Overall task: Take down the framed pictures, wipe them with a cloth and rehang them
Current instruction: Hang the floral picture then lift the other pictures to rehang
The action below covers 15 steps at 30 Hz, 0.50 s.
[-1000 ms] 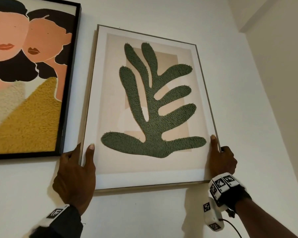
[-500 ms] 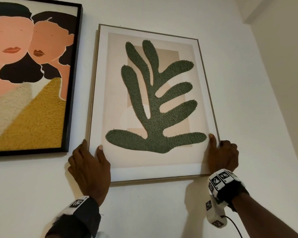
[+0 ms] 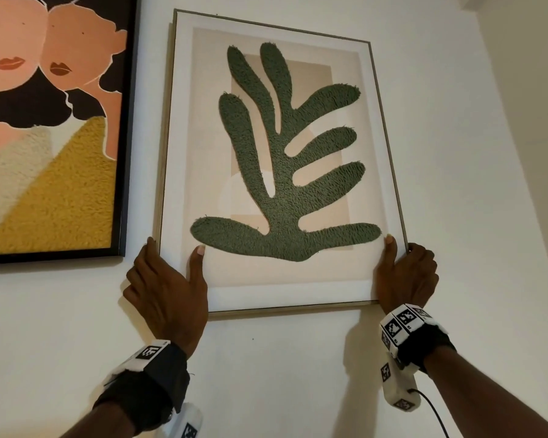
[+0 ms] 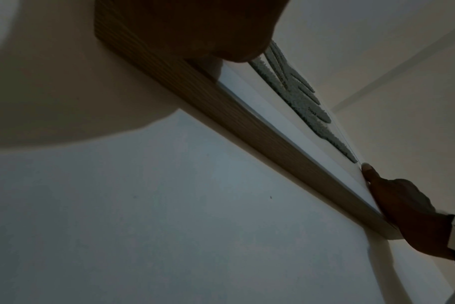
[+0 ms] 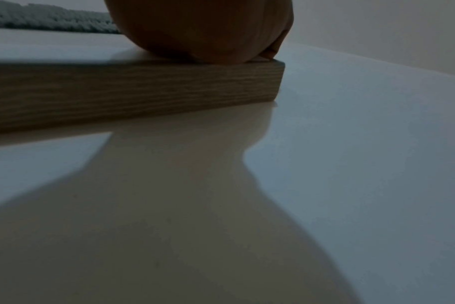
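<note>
White wall [image 3: 298, 368] carrying the wood-framed leaf picture [image 3: 279, 159], left hand [image 3: 171, 289] and right hand [image 3: 405, 276] clamped on its lower corners; black-framed portrait [image 3: 54, 128] hangs just left of it.

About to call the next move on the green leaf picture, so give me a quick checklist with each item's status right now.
1. Left hand grips the lower left corner of the leaf picture: ok.
2. Right hand grips the lower right corner: ok.
3. Thumbs lie on the front face, fingers behind the frame edge: ok.
4. Gap to the black-framed picture: ok, apart.
5. Hanger seated on the wall hook: cannot tell, hidden.
6. Cloth at hand: cannot tell, none in view.
</note>
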{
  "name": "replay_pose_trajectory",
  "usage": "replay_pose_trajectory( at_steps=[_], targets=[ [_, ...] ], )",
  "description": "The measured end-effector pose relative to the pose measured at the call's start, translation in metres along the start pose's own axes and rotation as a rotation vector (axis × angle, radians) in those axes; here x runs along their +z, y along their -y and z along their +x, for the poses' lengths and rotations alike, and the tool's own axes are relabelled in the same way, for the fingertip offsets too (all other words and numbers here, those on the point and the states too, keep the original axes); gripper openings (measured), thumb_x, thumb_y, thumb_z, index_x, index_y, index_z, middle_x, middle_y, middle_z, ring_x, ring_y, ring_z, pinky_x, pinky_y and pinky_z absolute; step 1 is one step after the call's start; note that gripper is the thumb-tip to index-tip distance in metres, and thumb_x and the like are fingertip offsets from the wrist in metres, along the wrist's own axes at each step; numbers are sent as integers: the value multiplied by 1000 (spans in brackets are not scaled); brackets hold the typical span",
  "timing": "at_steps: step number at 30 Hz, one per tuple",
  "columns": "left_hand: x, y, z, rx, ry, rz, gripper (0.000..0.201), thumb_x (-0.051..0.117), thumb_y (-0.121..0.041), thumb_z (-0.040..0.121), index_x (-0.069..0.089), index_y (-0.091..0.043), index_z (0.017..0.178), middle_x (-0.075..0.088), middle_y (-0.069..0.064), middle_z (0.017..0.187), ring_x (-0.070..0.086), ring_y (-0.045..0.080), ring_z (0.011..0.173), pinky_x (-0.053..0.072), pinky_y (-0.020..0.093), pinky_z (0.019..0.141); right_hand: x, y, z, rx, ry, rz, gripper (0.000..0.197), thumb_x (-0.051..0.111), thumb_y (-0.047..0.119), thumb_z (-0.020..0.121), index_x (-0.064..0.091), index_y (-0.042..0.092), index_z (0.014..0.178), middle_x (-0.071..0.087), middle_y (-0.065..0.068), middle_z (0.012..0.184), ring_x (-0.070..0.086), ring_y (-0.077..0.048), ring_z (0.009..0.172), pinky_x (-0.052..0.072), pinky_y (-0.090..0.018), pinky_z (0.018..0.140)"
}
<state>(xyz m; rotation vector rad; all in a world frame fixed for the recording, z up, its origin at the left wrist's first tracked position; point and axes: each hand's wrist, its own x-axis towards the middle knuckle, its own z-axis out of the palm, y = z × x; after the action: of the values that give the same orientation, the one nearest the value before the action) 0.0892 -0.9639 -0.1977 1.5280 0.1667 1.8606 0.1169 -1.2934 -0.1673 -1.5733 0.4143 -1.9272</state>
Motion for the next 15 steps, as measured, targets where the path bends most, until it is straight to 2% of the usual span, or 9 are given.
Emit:
replay_pose_trajectory(
  at_steps=[10,15],
  targets=[
    [2,-2,0,-27,-24,8,74,43,-63,92,44,-5,138,53,16,133,47,36,117,33,48,94,-7,-9,2,-92,31,-18,66,31,60,94,55,0,107,56,-21,99,55,-40,90,43,-46,75],
    [3,-3,1,-26,-27,9,75,43,-64,92,44,-4,137,53,17,132,47,37,117,34,49,94,-8,-10,4,-79,49,-8,68,30,62,92,54,1,109,57,-20,101,55,-39,92,44,-45,78]
  ],
)
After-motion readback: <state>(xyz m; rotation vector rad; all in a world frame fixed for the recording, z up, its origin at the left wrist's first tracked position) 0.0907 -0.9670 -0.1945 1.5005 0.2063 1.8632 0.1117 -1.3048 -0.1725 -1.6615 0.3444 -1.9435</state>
